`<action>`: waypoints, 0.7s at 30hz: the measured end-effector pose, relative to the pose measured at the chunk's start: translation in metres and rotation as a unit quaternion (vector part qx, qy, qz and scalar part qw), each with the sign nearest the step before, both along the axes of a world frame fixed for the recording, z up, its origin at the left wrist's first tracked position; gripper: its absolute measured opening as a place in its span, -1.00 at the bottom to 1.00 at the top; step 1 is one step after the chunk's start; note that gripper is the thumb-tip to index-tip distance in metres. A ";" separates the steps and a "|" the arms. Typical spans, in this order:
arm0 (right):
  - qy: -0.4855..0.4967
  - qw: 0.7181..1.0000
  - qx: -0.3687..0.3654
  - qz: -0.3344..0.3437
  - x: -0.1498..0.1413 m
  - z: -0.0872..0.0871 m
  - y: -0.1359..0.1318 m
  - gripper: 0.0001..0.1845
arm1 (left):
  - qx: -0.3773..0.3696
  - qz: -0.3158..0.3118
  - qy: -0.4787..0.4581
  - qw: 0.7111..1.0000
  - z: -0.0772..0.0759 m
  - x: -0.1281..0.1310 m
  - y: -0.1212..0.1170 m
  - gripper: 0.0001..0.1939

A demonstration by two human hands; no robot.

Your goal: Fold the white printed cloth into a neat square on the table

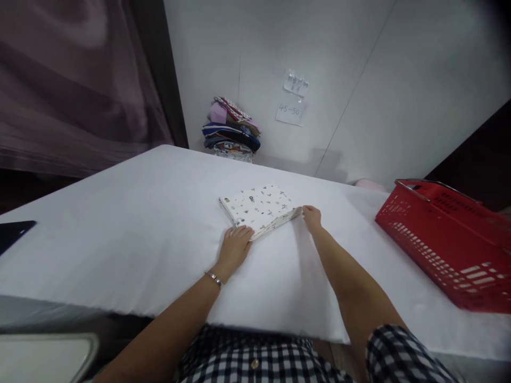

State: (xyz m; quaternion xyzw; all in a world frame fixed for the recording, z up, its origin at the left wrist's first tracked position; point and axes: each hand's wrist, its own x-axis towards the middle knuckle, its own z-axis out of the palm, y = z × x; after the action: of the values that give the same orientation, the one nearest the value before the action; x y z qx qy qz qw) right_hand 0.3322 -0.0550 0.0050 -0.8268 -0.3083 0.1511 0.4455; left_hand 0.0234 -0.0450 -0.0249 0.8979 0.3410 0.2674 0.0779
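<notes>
A folded white cloth [259,205] with small dark and green printed motifs lies on the white-covered table [131,234]; I cannot tell what kind of garment or linen it is. My left hand [236,244], with a silver bracelet at its wrist, rests with flattened fingers on the cloth's near left corner. At the near right corner, my right hand [312,217] is closed in a pinch. It lifts that edge slightly off the table, and layers show along the near side.
On the right stands a red shopping basket [447,239] with a metal handle. Beyond the far edge is a stack of folded clothes [231,130] against the wall. Paper notes [290,111] hang there. A dark flat object [16,234] lies at the left edge, below a purplish curtain [72,85].
</notes>
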 end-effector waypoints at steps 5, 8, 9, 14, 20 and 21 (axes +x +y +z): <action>0.050 0.996 -0.064 -0.020 0.031 -0.002 0.011 -0.69 | -0.006 0.000 -0.009 1.000 0.001 0.001 0.002 -0.67; 0.052 0.994 -0.098 -0.009 0.034 -0.005 0.023 -0.59 | -0.008 -0.002 -0.002 1.000 0.002 0.001 0.002 -0.66; 0.047 0.993 -0.108 -0.005 0.035 -0.005 0.026 -0.57 | -0.008 -0.002 -0.002 1.000 0.002 0.001 0.002 -0.66; -0.015 0.988 -0.154 0.028 0.037 0.000 0.038 -0.63 | -0.001 -0.005 -0.006 1.000 0.000 0.001 0.004 -0.67; -0.096 0.974 -0.196 0.061 0.032 0.008 0.044 -0.68 | -0.004 -0.010 -0.007 1.000 0.000 0.001 0.004 -0.68; -0.104 0.972 -0.201 0.063 0.032 0.008 0.045 -0.69 | -0.006 -0.010 -0.007 1.000 0.001 0.001 0.004 -0.68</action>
State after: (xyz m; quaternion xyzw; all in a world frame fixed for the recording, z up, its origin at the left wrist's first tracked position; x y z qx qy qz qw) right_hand 0.3640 -0.0098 0.0128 -0.8895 -0.3675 0.1509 0.2259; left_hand 0.0240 -0.0413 -0.0243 0.8989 0.3325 0.2713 0.0882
